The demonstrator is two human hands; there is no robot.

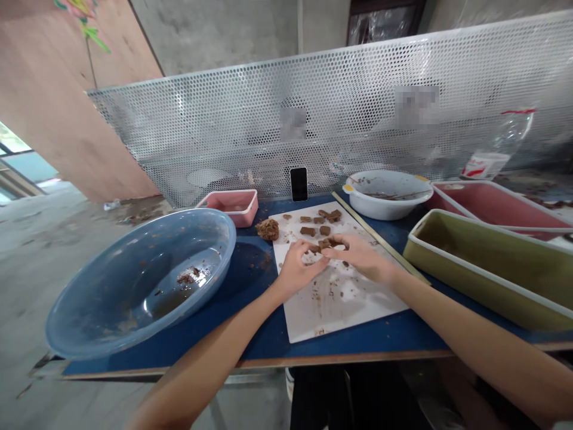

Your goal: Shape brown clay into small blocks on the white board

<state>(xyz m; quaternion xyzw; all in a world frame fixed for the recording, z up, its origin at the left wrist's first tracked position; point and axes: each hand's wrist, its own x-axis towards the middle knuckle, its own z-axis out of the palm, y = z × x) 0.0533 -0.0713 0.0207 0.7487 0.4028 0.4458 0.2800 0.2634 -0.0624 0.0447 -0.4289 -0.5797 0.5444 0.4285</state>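
Note:
My left hand [297, 266] and my right hand [358, 255] meet over a white sheet [331, 298]. Their fingers and thumbs close around a small brown clay block [324, 243], partly covered by the fingertips. It looks damp and crumbly; whether it is one piece or two I cannot tell. Just beyond my fingers sit several similar clay blocks [308, 231] in loose rows. A larger rough clay lump [267, 229] rests at the sheet's left edge. Crumbs and brown smears mark the paper below my hands.
On the left is a big blue basin [147, 286] with a little muddy residue. Behind stand a pink tray [244, 209], a phone [299, 184] and a perforated metal screen [224, 119]. A wooden strip [380, 239], white basin [389, 206], green trough [474, 275], pink trough [501, 206] and bottle [496, 146] line the right.

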